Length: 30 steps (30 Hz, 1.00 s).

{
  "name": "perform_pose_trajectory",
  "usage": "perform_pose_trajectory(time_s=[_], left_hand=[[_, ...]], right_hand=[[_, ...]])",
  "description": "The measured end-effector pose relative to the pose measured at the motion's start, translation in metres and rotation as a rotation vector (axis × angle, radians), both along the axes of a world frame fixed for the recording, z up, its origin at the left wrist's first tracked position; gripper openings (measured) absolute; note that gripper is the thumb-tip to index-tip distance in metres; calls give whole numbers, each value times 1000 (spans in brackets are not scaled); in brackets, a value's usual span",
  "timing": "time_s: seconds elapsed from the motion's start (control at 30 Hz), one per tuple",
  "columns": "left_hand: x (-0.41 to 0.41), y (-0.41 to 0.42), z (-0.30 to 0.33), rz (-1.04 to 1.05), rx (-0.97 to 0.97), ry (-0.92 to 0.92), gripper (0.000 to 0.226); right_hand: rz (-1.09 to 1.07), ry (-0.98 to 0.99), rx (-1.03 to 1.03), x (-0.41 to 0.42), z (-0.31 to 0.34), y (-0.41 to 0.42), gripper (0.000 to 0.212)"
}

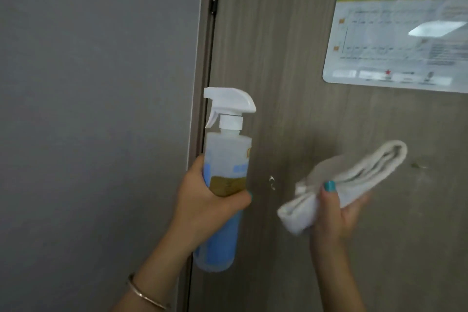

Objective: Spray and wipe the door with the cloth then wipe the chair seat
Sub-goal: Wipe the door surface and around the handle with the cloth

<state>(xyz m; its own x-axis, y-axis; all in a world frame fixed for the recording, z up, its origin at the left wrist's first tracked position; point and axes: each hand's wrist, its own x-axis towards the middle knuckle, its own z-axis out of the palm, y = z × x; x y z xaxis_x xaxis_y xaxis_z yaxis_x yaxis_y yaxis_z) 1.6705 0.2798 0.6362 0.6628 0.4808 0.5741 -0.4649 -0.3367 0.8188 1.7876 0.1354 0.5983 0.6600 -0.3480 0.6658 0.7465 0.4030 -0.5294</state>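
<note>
I can't read the writing on the blue-headed notice (397, 30) up and right of my hands; the label on the spray bottle (224, 172) is blurred too. My left hand (205, 208) wraps the bottle's middle, nozzle upright above it. My right hand (334, 213) pinches the folded white cloth (354, 172), which sticks out above my fingers, before the door (291, 83).

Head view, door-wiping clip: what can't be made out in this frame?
- Notice on the door: text blurred, glare patch, right side cut off by the frame edge.
- Spray bottle: label blurred; left hand covers its middle.
- Cloth: motion-blurred, partly hidden by the right hand; contact with the door unclear.
- Chair: not in view.
</note>
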Motion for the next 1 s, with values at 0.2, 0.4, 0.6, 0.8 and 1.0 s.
perform_pose_trajectory(time_s=[0.2, 0.4, 0.6, 0.8, 1.0], left_hand=[[45, 28, 17, 90, 5, -79, 37], [83, 61, 33, 77, -18, -132, 35], [113, 77, 45, 61, -9, -151, 36], [133, 80, 50, 44, 6, -176, 36], [146, 89, 49, 113, -6, -248, 58]], right_hand=[[-909, -414, -1002, 92, 86, 30, 81], [-1298, -365, -1400, 146, 92, 56, 75], [-1394, -364, -1247, 155, 103, 72, 64], [-1401, -371, -1091, 161, 136, 94, 60], [-1388, -480, -1170, 162, 202, 99, 64]])
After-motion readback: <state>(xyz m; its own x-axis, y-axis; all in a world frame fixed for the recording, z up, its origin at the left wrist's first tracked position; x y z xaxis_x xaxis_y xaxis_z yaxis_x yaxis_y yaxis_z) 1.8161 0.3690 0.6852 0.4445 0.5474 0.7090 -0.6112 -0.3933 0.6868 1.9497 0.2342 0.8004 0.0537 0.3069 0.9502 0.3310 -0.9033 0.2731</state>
